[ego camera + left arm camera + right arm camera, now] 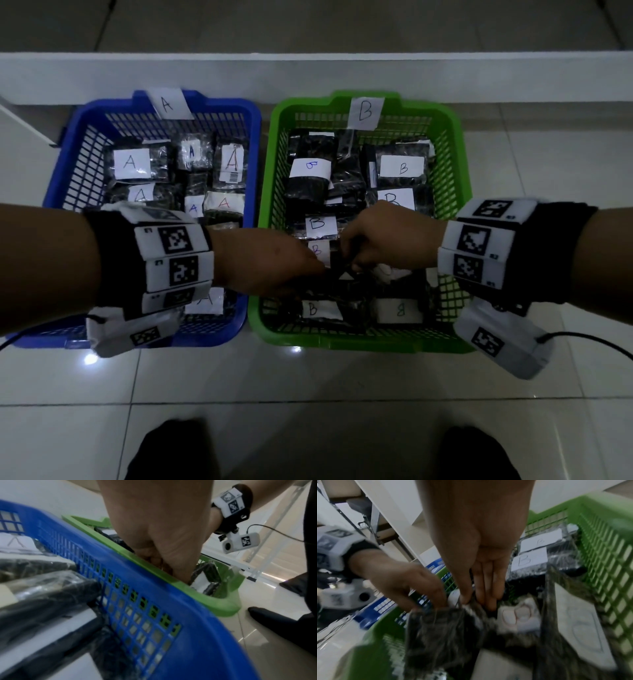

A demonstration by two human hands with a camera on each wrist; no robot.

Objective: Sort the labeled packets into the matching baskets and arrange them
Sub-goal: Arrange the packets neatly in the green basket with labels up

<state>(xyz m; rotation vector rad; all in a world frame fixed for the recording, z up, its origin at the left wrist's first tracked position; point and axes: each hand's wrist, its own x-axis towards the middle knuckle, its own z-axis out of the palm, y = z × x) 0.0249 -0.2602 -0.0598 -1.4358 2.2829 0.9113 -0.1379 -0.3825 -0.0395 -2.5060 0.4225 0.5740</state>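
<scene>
A blue basket (255,137) tagged A stands on the left and holds several dark packets with white A labels (130,162). Beside it on the right, a green basket (459,144) tagged B holds several dark packets with B labels (402,168). Both hands meet over the front middle of the green basket. My left hand (318,274) reaches across the blue basket's rim and grips the top edge of a dark plastic packet (440,628). My right hand (476,601) pinches the same edge between thumb and fingers. That packet's label is hidden.
The baskets sit side by side on a glossy tiled floor (308,394) against a low white ledge (308,75). My dark-clad feet (171,448) are at the bottom of the head view. Thin cables (582,339) trail from the wrist cameras.
</scene>
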